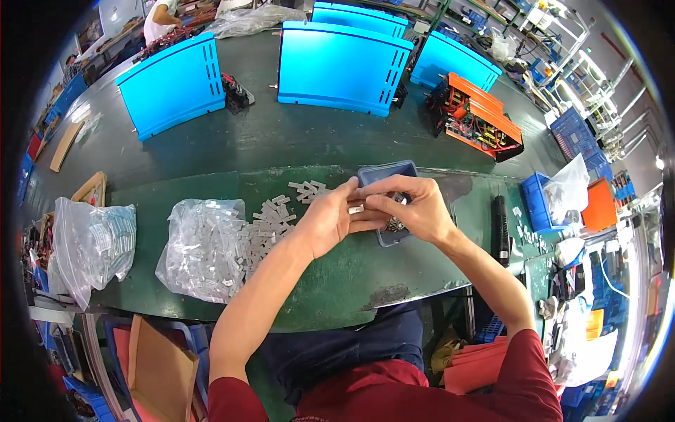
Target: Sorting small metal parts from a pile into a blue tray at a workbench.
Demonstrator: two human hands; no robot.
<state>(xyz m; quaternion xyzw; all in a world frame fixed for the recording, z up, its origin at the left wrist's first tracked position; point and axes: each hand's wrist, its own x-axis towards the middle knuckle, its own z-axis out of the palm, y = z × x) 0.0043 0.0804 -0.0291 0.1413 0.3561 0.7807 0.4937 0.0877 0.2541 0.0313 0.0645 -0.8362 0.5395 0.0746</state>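
Observation:
Both my hands meet above the near rim of a small grey-blue bin (388, 170) on the green bench. In my left hand (329, 219) a small pale metal block (356, 209) is held at the fingers. My right hand (420, 209) is closed in a pinch beside that block; what its fingertips grip is hidden. Small metal parts (395, 224) lie in the bin, partly covered by my right hand. To the left, many similar grey blocks (261, 228) are heaped loose, spilling from a clear plastic bag (200, 250).
Another filled clear bag (95, 246) stands at far left. A black pen-shaped tool (500, 228) lies right, near a blue bin (540, 200). Blue metal panels (337, 67) and an orange-cased electronic unit (481, 119) stand at the back. Another person (162, 21) is at far left.

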